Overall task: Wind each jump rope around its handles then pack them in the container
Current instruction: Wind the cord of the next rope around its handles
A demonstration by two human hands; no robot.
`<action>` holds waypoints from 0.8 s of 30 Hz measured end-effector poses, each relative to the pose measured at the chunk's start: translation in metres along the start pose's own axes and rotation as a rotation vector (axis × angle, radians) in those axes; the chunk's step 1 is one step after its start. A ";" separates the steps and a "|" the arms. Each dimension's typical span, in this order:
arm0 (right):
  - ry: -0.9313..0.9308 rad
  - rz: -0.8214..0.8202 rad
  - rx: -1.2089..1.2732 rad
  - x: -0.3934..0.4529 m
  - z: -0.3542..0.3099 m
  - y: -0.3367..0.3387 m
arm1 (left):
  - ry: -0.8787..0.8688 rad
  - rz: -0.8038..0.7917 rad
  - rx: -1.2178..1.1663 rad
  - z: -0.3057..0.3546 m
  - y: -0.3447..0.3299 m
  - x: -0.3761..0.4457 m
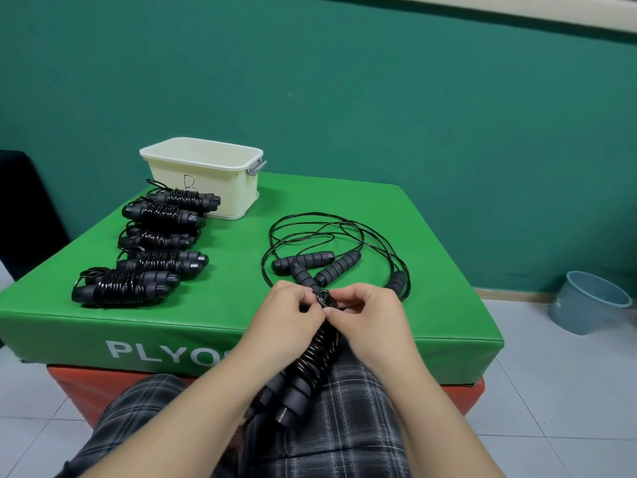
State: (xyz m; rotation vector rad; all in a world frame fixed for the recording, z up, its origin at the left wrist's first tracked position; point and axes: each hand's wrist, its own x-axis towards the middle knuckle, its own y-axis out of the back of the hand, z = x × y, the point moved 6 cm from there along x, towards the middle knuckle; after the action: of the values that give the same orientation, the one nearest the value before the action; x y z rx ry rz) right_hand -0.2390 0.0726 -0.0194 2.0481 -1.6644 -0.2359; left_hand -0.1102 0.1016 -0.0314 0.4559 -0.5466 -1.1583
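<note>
Head view: both hands meet over the lap, left hand (289, 313) and right hand (366, 313) pinching the far end of a wound rope (310, 360). Five wound ropes (144, 251) line the green box (396, 215) on the left, loose ropes (331, 260) to the right, cream container (203, 177) behind.

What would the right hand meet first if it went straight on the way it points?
The right hand points up-left toward the left hand; their fingertips already nearly touch over the wound rope, so the left hand's fingers.
</note>
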 end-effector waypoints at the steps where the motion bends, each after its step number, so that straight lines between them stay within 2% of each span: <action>1: 0.004 0.032 -0.021 -0.001 0.001 0.002 | 0.010 -0.028 0.027 0.001 0.000 0.002; 6: 0.117 0.179 -0.043 -0.011 0.002 0.008 | 0.038 -0.064 0.128 0.007 0.000 0.006; 11: 0.092 0.210 0.020 -0.015 0.008 0.004 | 0.018 -0.009 0.075 0.009 -0.006 0.002; 17: -0.013 0.086 -0.036 -0.009 0.004 0.011 | 0.024 0.057 0.040 0.007 -0.006 -0.003; 20: -0.004 0.040 -0.129 -0.007 0.001 0.010 | 0.010 0.125 0.139 0.013 -0.005 -0.014; 24: -0.035 -0.010 -0.118 -0.002 -0.001 0.009 | -0.074 0.215 0.235 0.021 -0.002 -0.023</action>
State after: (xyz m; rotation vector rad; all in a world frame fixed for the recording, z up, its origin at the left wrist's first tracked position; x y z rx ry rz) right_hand -0.2468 0.0740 -0.0149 1.9759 -1.6215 -0.3658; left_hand -0.1321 0.1213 -0.0199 0.5429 -0.7816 -0.9114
